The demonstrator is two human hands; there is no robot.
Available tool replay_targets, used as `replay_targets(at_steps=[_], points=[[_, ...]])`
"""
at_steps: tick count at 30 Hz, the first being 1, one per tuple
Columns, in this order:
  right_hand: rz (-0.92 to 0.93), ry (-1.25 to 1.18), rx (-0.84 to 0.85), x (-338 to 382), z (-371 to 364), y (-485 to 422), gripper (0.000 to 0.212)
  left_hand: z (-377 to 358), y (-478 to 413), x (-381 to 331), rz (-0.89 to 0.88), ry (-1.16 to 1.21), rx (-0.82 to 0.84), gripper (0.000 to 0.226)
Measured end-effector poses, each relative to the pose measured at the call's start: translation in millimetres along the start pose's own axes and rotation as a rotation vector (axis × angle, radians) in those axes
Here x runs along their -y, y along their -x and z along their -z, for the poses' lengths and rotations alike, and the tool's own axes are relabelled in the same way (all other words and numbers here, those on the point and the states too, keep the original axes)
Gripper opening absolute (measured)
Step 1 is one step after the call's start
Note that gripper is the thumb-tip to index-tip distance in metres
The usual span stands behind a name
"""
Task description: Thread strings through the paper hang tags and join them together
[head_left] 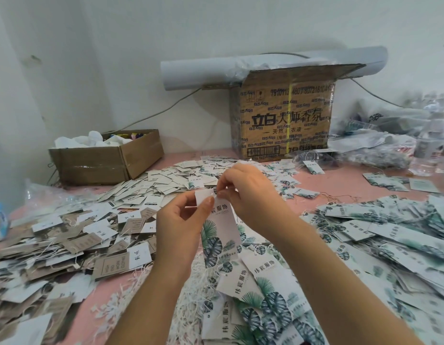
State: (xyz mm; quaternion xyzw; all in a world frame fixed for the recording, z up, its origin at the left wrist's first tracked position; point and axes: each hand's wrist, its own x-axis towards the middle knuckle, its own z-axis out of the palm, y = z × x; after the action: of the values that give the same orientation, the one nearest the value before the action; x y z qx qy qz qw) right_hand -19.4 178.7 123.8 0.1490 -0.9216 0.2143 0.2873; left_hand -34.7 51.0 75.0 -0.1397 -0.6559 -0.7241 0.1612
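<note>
A long white hang tag (219, 232) printed with green leaves and black characters hangs upright above the pink table. My left hand (181, 220) pinches its upper left part between thumb and fingers. My right hand (248, 192) pinches at the tag's top edge, fingertips together at the hole; any string there is too thin to make out. Below the hands lies a tangle of white strings (203, 272). More leaf-print tags (263, 295) are heaped in front.
Small white and brown tags (66, 242) cover the left side, and leaf tags (390, 235) pile up on the right. A low open carton (106, 160) stands at back left, a tall printed carton (285, 120) at back centre, and plastic bags (380, 140) at back right.
</note>
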Motion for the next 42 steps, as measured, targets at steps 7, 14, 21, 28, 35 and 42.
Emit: replay_targets(at_steps=[7, 14, 21, 28, 35, 42], points=[[0.006, 0.039, -0.036, -1.1, -0.8, 1.3, 0.008, 0.0, 0.4, -2.1, -0.027, -0.048, 0.012, 0.011], [0.102, 0.050, -0.019, 2.4, 0.9, 4.2, 0.011, 0.8, 1.5, -3.6, -0.069, -0.088, 0.007, 0.015], [0.060, 0.052, 0.030, 4.0, 2.6, 3.2, 0.016, 0.0, 2.3, -2.5, -0.210, -0.205, 0.028, 0.014], [-0.020, -0.084, 0.032, 2.0, 2.0, 2.4, 0.015, -1.5, 4.2, -4.2, -0.197, -0.154, 0.082, 0.018], [-0.047, -0.328, 0.071, 3.1, 1.1, 2.8, 0.010, -1.2, 2.9, -5.0, -0.073, 0.093, 0.083, 0.012], [-0.050, -0.451, 0.111, 6.0, 2.3, 3.2, 0.018, 1.9, 0.2, -1.4, -0.046, 0.154, 0.071, 0.005]])
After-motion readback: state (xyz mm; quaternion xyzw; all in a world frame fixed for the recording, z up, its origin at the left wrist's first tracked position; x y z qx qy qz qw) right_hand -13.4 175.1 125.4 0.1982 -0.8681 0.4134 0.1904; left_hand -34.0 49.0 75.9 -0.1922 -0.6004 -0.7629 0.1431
